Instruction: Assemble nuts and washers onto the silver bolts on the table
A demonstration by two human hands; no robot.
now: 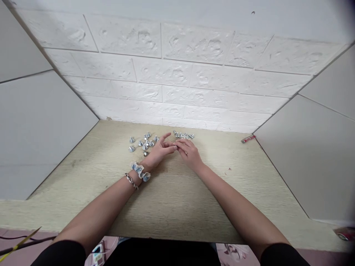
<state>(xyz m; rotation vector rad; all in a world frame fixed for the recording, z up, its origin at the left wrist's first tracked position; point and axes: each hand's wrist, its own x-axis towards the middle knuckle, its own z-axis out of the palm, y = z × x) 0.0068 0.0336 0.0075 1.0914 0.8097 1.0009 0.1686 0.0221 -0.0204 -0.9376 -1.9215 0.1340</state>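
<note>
My left hand [158, 152] and my right hand [190, 154] meet over the middle of the table, fingertips pinched together. Whatever sits between the fingertips is too small and too covered to make out. The left index finger sticks up, apart from the pinch. Just left of my left hand stand several bolts with washers [140, 143], heads and shanks pointing various ways; one bolt [145, 153] lies close to the wrist. Behind my right hand is a tight cluster of small metal hardware [184, 135], bolts and what look like nuts.
The pale wooden table [172, 199] is boxed in by a white brick-patterned wall [177, 74] and grey side panels [313, 147]. A red-handled tool [248, 139] lies at the right back corner. Another red object [345, 234] is at the right front edge.
</note>
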